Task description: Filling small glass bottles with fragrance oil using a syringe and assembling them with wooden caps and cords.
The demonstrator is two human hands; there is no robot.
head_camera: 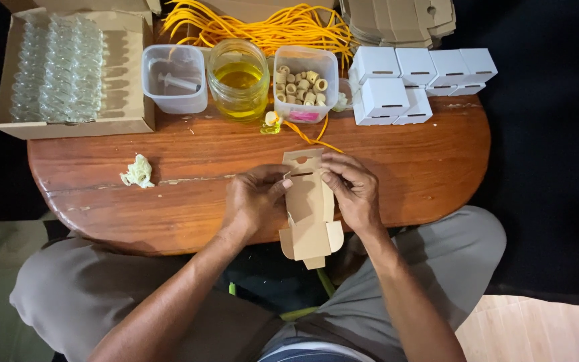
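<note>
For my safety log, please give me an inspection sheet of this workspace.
Surface: round wooden table, worn, a pale scuff line along the front.
Job's things: flat brown carton, partly folded, held over the table edge.
Clutter: jar of yellow liquid; tub with a syringe; tub of corks; white boxes; box of vials; flat cartons; paper wad.
Hands: left hand and right hand both grip the carton.
Cables: yellow cords heaped at the back.
Surroundings: dark floor; the person's lap below.
</note>
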